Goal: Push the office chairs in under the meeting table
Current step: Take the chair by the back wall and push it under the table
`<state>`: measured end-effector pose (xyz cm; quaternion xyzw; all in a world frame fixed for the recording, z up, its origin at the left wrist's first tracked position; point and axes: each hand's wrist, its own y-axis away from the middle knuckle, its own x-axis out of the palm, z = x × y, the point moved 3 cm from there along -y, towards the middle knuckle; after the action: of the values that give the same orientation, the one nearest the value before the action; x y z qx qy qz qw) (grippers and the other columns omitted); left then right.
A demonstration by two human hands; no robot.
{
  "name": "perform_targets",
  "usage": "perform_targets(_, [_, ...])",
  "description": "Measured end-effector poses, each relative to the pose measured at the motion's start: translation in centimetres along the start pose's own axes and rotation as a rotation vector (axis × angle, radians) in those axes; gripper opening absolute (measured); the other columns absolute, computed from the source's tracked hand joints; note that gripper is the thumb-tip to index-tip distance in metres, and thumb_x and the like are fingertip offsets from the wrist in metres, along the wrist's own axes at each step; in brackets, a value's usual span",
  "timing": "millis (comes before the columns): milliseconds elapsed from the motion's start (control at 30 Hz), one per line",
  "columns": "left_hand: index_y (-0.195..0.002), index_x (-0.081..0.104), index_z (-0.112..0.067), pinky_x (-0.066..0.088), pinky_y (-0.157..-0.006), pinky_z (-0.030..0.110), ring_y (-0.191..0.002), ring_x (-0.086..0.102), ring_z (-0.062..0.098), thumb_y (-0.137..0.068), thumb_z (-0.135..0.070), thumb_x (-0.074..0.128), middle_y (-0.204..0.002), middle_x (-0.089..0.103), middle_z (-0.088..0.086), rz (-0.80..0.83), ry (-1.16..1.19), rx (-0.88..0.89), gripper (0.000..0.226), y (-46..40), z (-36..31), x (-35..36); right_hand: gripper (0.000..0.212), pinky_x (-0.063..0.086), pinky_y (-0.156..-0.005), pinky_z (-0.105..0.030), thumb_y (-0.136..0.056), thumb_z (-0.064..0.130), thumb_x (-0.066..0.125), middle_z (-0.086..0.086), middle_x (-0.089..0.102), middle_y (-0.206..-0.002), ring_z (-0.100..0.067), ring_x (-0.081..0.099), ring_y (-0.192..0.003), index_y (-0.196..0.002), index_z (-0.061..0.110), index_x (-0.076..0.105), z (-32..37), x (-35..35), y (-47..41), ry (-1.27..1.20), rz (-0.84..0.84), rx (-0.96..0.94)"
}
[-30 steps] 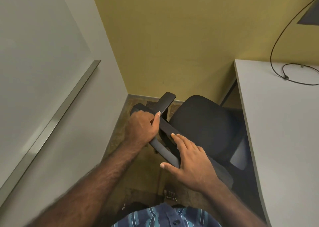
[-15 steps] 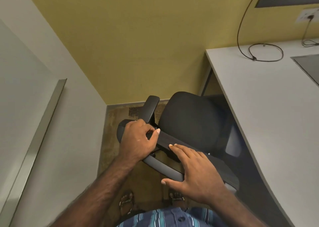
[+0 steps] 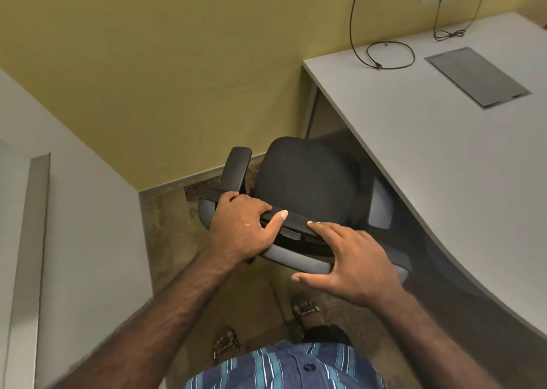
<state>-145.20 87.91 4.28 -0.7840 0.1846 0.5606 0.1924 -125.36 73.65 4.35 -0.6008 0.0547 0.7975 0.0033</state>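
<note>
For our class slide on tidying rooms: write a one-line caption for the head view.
Both hands, left and right, on the chair back beside the table.

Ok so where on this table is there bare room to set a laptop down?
The near stretch of the meeting table is bare, between its curved edge beside the office chair and the grey hatch. The far end by the wall is crowded with the looped cable.
</note>
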Motion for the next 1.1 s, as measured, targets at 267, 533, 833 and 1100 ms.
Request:
perform_targets(267, [-0.089, 0.082, -0.023, 0.046, -0.088, 0.042, -0.074, 0.062, 0.017, -0.096, -0.077, 0.033, -0.07, 0.07, -0.007, 0.009, -0.117, 0.126, 0.073, -0.9, -0.6, 0.2, 0.11, 0.049, -0.11, -0.047, -0.072, 0.111, 0.041, 0.011, 0.068, -0.146, -0.015, 0.064, -0.132, -0.154, 0.039, 0.056, 0.4, -0.5, 1.0, 0.079, -0.119, 0.146])
perform_targets(533, [-0.079, 0.082, -0.023, 0.05, -0.084, 0.039, -0.058, 0.053, 0.012, -0.095, -0.077, 0.035, -0.056, 0.061, -0.01, -0.021, -0.044, 0.122, 0.073, -3.1, 0.6, -0.1, 0.11, 0.044, -0.107, -0.046, -0.07, 0.114, 0.036, 0.013, 0.07, -0.141, -0.015, 0.065, -0.126, -0.15, 0.042, 0.057, 1.7, -0.6, -0.2, 0.102, -0.138, 0.231])
perform_targets(833, [-0.084, 0.085, -0.026, 0.022, -0.052, 0.02, -0.048, 0.041, 0.002, -0.096, -0.072, 0.04, -0.047, 0.041, -0.02, -0.035, 0.021, 0.214, 0.065, -10.2, 4.6, -1.7, 0.109, 0.045, -0.108, -0.044, -0.075, 0.112, 0.028, 0.011, 0.07, -0.139, -0.015, 0.064, -0.123, -0.148, 0.036, 0.058, 3.4, -0.6, -5.0, 0.058, -0.168, 0.274])
perform_targets(1100, [-0.085, 0.085, -0.023, 0.027, -0.053, 0.022, -0.052, 0.051, 0.007, -0.1, -0.066, 0.049, -0.052, 0.053, -0.015, -0.003, 0.076, 0.259, 0.058, -17.4, 5.6, -1.5, 0.119, 0.043, -0.115, -0.046, -0.069, 0.116, 0.02, 0.011, 0.07, -0.137, -0.015, 0.064, -0.124, -0.147, 0.035, 0.059, 2.0, -1.5, -11.1, -0.033, -0.138, 0.397])
